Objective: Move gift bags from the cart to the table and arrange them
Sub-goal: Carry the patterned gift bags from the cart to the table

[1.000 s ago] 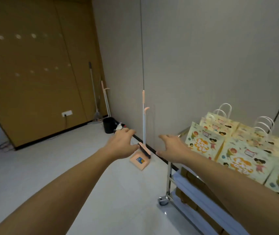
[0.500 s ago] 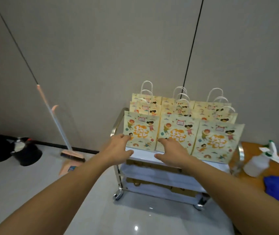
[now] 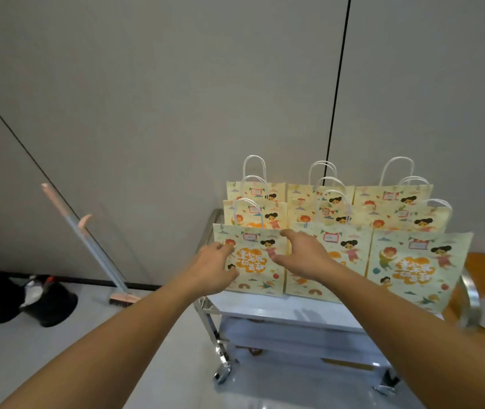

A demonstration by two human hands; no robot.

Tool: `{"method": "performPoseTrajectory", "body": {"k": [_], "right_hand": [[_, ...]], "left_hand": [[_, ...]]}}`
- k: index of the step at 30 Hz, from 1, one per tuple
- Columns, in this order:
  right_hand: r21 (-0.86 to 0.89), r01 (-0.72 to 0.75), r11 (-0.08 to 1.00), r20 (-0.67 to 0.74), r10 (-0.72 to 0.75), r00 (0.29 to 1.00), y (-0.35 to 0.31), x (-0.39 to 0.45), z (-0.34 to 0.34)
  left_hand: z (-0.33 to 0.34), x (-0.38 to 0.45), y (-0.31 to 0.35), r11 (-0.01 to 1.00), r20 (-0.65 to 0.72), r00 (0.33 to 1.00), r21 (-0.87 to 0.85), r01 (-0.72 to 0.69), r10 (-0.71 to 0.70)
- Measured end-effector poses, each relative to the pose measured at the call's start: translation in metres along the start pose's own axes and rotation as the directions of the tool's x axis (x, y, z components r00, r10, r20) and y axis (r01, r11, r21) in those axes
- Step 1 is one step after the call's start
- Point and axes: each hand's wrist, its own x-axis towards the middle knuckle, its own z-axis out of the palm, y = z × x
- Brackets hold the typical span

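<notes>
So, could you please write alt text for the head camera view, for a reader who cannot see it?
Two bare hands reach for the front-left gift bag on a steel cart against a grey wall: the left hand at the bag's left side, the right hand at its top right. Nine matching cartoon-printed bags stand in three rows; a broom leans at left.

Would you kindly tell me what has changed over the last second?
Both hands rose from the cart's edge to the front-left gift bag: left hand at its left side, right hand reaching its top. Neither grips yet. The bags remain in rows on the cart.
</notes>
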Motion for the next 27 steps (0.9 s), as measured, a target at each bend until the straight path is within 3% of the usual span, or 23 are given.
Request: {"method": "performPoseTrajectory", "body": {"k": [4,12,20,27], "right_hand": [[0.048,0.018,0.999,-0.049,-0.016,0.999,-0.017,0.038,0.004],[0.173,0.117,0.978,-0.184,-0.085,0.979,-0.067,0.085,0.009],[0.074,-0.032,0.997,-0.125,0.041,0.991,-0.102,0.088,0.022],[0.058,-0.137,0.989,-0.248,0.147,0.958,-0.142,0.055,0.029]], "left_hand": [[0.0,0.019,-0.013,0.997,0.032,0.998,-0.048,0.058,-0.057],[0.003,0.06,-0.042,0.964,-0.059,0.989,-0.239,0.117,-0.134],[-0.007,0.085,-0.076,0.963,-0.017,1.0,-0.269,-0.001,-0.004],[-0.014,0.088,-0.101,0.933,0.049,0.977,-0.308,-0.184,0.209]]}}
